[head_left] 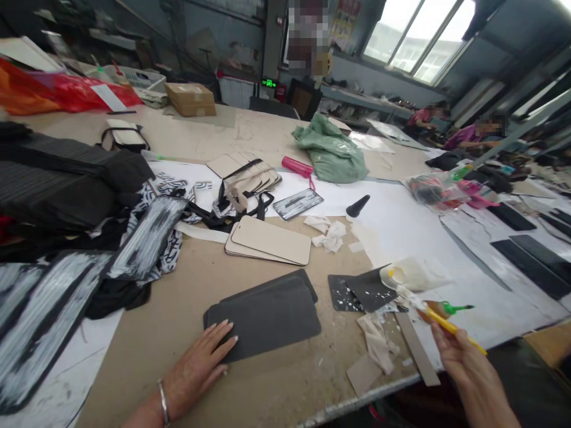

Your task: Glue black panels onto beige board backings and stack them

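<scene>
My left hand (200, 362) lies with fingers spread on the near left corner of a dark grey rounded panel (272, 321). Another panel of the same kind shows beneath it. In my right hand (464, 356), closed around its yellow handle, is a brush (446, 323). Its white-coated bristles point toward a translucent plastic container (413, 274) lying on its side, smeared with white. Under that container are dark pieces (357, 294) spotted with white. Beside the brush is a bottle with a green nozzle (455, 308), partly hidden.
Beige rounded panels (272, 239) lie beyond the grey ones. White-streaked panels (57, 315) and a dark stack (57, 184) fill the left. Crumpled cloth scraps (328, 233), a pink tube (297, 166) and a green bag (330, 148) lie further back. Two people sit at far right.
</scene>
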The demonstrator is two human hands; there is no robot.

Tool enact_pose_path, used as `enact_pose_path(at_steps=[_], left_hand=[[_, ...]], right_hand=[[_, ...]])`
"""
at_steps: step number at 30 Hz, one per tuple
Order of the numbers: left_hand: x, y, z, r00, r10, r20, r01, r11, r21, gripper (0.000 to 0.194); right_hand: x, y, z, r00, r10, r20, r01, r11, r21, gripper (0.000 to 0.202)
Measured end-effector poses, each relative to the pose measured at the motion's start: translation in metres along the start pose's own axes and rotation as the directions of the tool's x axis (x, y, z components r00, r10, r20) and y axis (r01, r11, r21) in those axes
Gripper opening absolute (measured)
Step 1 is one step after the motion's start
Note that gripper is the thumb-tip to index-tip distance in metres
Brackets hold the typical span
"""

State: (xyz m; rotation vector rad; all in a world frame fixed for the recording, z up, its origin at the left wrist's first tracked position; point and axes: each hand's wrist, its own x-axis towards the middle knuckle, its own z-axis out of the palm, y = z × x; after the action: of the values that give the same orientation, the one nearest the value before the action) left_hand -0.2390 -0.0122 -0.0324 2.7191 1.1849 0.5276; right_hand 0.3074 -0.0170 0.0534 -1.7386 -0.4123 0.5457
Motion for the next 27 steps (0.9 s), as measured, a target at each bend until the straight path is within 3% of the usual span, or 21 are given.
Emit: enact_pose_path(at_steps=[2, 4, 10, 14, 17, 20, 23, 27], left_hand=[[-0.003, 0.002, -0.004, 1.000, -0.012, -0.011, 0.012, 1.000, -0.024, 0.043], [-0.008, 0.006, -0.007, 0.998, -0.050, -0.032, 0.048, 0.997, -0.055, 0.039], [-0.028, 0.005, -0.003, 0.984, -0.115, -0.137, 0.106, 0.992, -0.068, 0.024], [-0.031, 0.005, 0.000, 0.976, -0.126, -0.176, 0.114, 0.990, -0.077, 0.018], [-0.029, 0.007, 0.001, 0.974, -0.141, -0.179, 0.122, 0.986, -0.115, 0.018], [-0.028, 0.007, 0.001, 0.971, -0.161, -0.179, 0.138, 0.981, -0.137, 0.018], [-0.028, 0.007, 0.002, 0.967, -0.165, -0.195, 0.140, 0.981, -0.136, 0.018], [-0.028, 0.006, 0.004, 0.961, -0.171, -0.216, 0.148, 0.982, -0.117, 0.018]], right_hand=[[-0.033, 0.007, 0.024, 0.983, 0.154, 0.104, -0.167, 0.978, 0.123, 0.019], [-0.075, 0.012, 0.055, 0.954, 0.200, 0.221, -0.234, 0.962, 0.140, 0.023], [-0.208, 0.019, 0.157, 0.835, 0.228, 0.500, -0.318, 0.943, 0.100, 0.032], [-0.266, 0.027, 0.208, 0.786, 0.252, 0.564, -0.338, 0.940, 0.051, 0.040], [-0.287, 0.034, 0.233, 0.759, 0.231, 0.609, -0.301, 0.953, 0.013, 0.043], [-0.295, 0.039, 0.245, 0.764, 0.189, 0.617, -0.235, 0.972, -0.008, 0.043], [-0.287, 0.043, 0.242, 0.801, 0.153, 0.579, -0.166, 0.986, -0.031, 0.042], [-0.254, 0.044, 0.219, 0.883, 0.109, 0.457, -0.092, 0.994, -0.058, 0.042]])
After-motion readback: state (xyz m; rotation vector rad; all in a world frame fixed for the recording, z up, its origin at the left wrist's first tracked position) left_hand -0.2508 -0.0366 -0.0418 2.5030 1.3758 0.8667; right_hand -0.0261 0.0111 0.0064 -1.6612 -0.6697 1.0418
